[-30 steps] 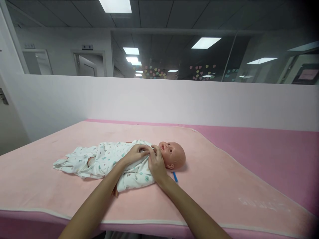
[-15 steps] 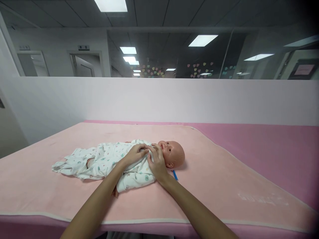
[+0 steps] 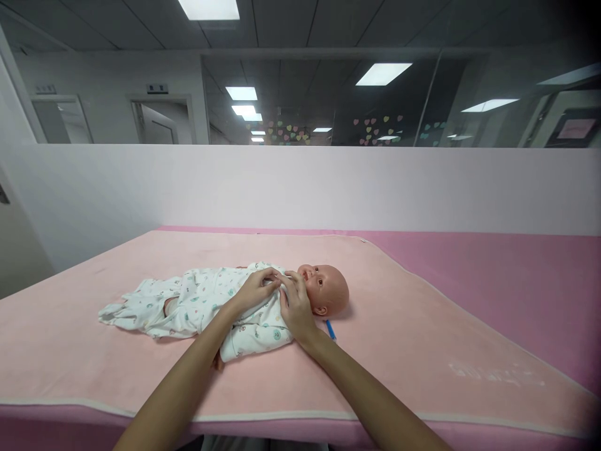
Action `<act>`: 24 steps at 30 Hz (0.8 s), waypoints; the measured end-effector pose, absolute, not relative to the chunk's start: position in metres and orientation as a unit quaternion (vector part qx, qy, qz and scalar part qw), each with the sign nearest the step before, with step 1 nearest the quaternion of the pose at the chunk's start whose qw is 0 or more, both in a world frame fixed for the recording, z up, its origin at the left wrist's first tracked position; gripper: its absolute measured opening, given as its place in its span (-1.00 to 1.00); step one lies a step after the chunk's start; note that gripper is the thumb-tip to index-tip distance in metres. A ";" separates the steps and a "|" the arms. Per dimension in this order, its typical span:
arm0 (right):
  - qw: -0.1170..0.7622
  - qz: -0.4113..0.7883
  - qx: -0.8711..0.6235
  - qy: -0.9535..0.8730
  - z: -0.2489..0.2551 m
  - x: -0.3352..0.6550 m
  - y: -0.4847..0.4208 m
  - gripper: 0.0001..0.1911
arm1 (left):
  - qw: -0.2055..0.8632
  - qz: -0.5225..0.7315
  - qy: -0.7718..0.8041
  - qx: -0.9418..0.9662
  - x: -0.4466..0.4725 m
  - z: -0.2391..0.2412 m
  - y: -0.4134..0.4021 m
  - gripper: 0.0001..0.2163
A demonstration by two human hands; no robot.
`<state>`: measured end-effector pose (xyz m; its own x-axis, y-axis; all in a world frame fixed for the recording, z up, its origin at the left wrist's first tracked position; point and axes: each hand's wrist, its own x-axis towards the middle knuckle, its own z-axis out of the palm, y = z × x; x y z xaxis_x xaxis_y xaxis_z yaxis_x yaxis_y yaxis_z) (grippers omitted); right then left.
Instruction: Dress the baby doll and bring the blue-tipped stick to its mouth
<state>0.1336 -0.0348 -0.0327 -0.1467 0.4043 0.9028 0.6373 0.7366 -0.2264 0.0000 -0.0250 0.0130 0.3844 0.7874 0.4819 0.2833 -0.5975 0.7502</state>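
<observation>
Baby doll, clothed: on its back, peach mat, nearer front edge than back. Left hand, right hand: fingers bent, close together at collar; whether pinching, cannot tell.

The left hand and right hand hide the neck of the doll; their grip is unclear. Near-right writing is too blurred to read. The left edge cuts the door handle.

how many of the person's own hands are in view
2: the left hand at the upper front of the patterned outfit, the right hand beside it, near the head of the doll. Some fingertips may be hidden.
</observation>
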 end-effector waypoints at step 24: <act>0.599 -0.003 -0.335 -0.727 -0.031 0.133 -0.035 -0.65 | 0.336 0.449 0.329 0.760 -0.001 0.010 -0.021 -0.79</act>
